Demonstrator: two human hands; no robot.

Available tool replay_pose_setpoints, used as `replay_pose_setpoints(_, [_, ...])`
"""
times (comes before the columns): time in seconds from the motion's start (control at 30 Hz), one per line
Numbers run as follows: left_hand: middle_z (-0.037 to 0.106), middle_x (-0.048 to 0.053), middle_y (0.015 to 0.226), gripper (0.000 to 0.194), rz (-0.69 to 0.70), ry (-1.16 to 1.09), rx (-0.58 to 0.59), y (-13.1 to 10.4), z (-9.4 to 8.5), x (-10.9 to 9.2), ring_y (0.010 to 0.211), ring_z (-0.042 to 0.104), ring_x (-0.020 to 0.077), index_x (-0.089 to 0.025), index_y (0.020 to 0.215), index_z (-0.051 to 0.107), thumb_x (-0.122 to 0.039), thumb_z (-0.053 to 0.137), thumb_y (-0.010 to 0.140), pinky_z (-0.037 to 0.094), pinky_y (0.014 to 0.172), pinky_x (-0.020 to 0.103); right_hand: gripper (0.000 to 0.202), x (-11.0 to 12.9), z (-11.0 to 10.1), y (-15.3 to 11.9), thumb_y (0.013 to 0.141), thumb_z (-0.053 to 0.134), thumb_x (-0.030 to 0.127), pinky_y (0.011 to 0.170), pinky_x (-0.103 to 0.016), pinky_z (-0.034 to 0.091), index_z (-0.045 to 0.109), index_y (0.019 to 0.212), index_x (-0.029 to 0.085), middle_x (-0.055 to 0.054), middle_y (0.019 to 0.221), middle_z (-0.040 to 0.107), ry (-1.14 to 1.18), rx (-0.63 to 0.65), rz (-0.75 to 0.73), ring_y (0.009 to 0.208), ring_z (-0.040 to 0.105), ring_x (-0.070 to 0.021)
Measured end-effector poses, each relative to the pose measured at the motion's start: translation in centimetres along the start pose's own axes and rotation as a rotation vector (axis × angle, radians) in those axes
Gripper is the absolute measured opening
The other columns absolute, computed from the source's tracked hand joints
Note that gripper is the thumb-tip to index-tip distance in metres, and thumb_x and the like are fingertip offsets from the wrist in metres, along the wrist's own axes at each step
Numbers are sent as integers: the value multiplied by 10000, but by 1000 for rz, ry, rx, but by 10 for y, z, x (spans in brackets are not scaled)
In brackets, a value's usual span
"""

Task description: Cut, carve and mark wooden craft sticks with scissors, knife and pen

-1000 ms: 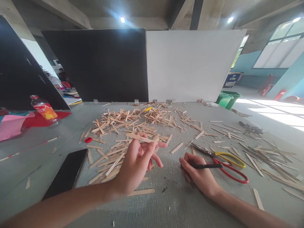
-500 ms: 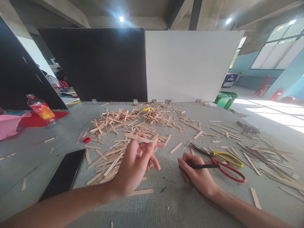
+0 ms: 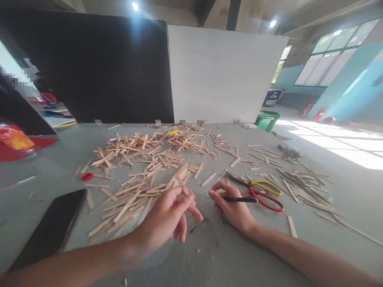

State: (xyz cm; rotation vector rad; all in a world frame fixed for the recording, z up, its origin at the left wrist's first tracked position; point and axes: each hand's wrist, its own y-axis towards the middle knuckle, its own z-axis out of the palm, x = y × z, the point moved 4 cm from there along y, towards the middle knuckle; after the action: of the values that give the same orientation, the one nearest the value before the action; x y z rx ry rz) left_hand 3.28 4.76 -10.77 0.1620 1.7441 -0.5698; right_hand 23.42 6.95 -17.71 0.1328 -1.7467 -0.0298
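My left hand [image 3: 172, 211] has thumb and index finger pinched on a wooden craft stick [image 3: 181, 184], which points up and away, tilted. Its other fingers hang loosely. Behind and left of this hand lie many loose craft sticks [image 3: 128, 205], some spread out, others heaped farther back. A slim black pen [image 3: 241, 199] rests in the closed fingers of my right hand [image 3: 231, 205], close to the tabletop; its tip is hidden. Just beyond that hand are scissors [image 3: 249, 183] with one yellow and one red handle, blades pointing left.
A black phone-like slab [image 3: 50, 227] lies at the left, near a small red ring [image 3: 87, 176]. A bottle [image 3: 16, 137] stands at the far left edge. Thin wood strips [image 3: 308, 189] and a dark bundle [image 3: 289, 151] are on the right. Black and white panels [image 3: 221, 75] close off the back.
The craft stick in my left hand has turned from nearly level to pointing away from me. My view has swung right. My right hand keeps its hold on the pen.
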Motion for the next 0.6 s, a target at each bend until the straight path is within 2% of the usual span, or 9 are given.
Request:
replay_pose_setpoints(0.1, [825,89,933,304,-221,-24,149,2,12,24,432,577,71,-188,1001,533,-489,508,1038,345,495,247,268,0,-2,3,954,684,468,458,-220,371,661,886,209,28,658,638,-11,-52,-26,502,492,-110])
replay_pose_setpoints(0.17, [825,77,870,295,-314,-26,241,0,18,36,421,570,72,-189,989,529,-478,494,1038,305,481,240,250,-2,-3,5,940,652,404,463,-224,412,675,1088,203,-19,896,725,1,-67,-26,527,538,-103])
replay_pose_setpoints(0.27, [797,52,753,373,-385,3,338,-4,25,47,374,518,65,-196,910,525,-540,462,1041,186,431,249,496,-5,-2,8,925,571,327,448,-234,433,553,1402,196,-100,1190,739,14,-65,-5,531,603,-99])
replay_pose_setpoints(0.37, [763,31,683,477,-405,41,411,-8,29,49,330,461,57,-200,831,520,-629,452,1028,116,409,270,625,-8,-2,8,916,509,275,440,-234,435,460,1530,174,-133,1249,733,-6,-42,10,551,653,-110])
replay_pose_setpoints(0.43, [747,30,657,530,-415,83,458,-11,30,48,314,432,62,-198,808,531,-677,441,1017,123,401,271,609,-9,-2,8,921,460,261,442,-237,446,487,1521,155,-106,1138,762,-38,-17,7,520,639,-109])
replay_pose_setpoints(0.5, [712,18,610,545,-429,164,503,-14,31,47,308,395,75,-201,771,541,-683,449,1007,174,390,266,514,-8,1,6,920,414,241,445,-242,452,618,1379,133,-66,977,768,-93,12,-11,470,586,-100])
replay_pose_setpoints(0.53, [677,1,577,535,-412,225,501,-14,31,46,318,380,82,-204,744,547,-663,463,1006,216,396,264,462,-7,2,5,914,397,225,444,-242,446,678,1269,131,-53,915,759,-131,21,-28,457,556,-97])
replay_pose_setpoints(0.6, [607,-28,538,484,-288,404,420,-12,29,41,384,413,105,-198,704,584,-570,517,1007,301,448,264,385,-2,4,4,901,388,186,451,-240,424,731,1071,145,-41,843,743,-232,27,-76,468,523,-99])
